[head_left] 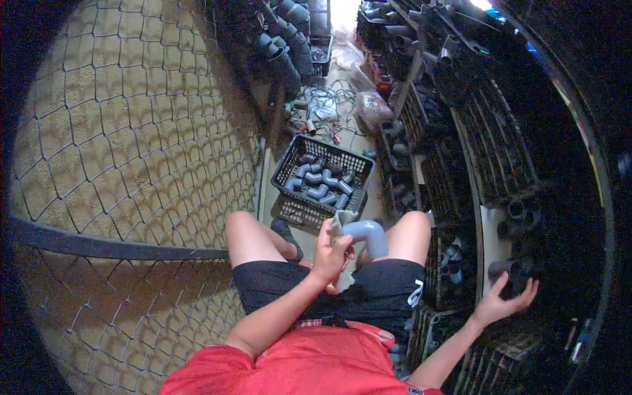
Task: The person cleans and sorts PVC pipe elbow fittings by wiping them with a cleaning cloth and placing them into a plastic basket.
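My left hand is closed around a whitish cloth and one end of a grey pipe elbow, held above my lap. The elbow bends down toward my right thigh. Out to the right, my right hand has its thumb and fingers spread, fingertips right at a dark round pipe fitting on the shelf. On the floor before my knees, a black plastic crate holds several grey pipe elbows.
A wire mesh fence runs along my left. Shelves packed with dark fittings line the right side. Large grey pipe pieces are stacked ahead on the left. Cables and plastic bags lie on the floor beyond the crate.
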Demonstrator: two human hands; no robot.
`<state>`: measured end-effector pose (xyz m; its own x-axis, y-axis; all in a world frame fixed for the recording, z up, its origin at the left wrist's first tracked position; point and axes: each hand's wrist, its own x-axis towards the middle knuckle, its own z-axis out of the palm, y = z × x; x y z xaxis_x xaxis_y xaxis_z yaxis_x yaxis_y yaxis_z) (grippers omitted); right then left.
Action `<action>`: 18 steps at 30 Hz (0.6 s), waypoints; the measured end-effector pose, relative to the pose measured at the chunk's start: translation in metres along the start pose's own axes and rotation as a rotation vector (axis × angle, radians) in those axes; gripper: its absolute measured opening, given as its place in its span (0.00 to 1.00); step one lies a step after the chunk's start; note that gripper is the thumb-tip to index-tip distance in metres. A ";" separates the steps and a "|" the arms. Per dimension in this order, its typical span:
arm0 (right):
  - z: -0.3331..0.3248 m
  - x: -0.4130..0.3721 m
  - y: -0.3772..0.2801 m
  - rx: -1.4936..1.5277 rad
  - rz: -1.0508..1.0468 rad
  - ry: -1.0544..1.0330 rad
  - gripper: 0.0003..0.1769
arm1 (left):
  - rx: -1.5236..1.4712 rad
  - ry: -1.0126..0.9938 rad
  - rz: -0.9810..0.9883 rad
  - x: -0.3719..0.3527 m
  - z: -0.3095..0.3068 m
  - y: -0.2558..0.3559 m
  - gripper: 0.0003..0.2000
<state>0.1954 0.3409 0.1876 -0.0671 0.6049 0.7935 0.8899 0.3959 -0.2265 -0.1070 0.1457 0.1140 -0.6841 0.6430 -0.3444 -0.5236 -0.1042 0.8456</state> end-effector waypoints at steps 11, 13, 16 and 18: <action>0.048 -0.077 -0.187 1.342 0.438 -1.152 0.15 | 0.941 -0.519 0.701 -0.018 0.012 0.038 0.17; 0.052 -0.070 -0.198 1.213 0.165 -1.076 0.13 | 1.022 -0.590 0.712 -0.015 0.005 0.042 0.26; 0.039 -0.056 -0.217 1.064 -0.027 -1.030 0.12 | 1.097 -0.515 0.235 -0.024 -0.001 0.051 0.33; 0.034 -0.055 -0.223 1.098 -0.065 -1.070 0.10 | 1.127 -0.600 0.247 -0.020 -0.010 0.045 0.38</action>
<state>-0.0144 0.2431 0.1755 -0.8024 0.5746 0.1611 0.1437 0.4481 -0.8823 -0.1217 0.1204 0.1552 -0.2145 0.9661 -0.1439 0.4953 0.2346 0.8364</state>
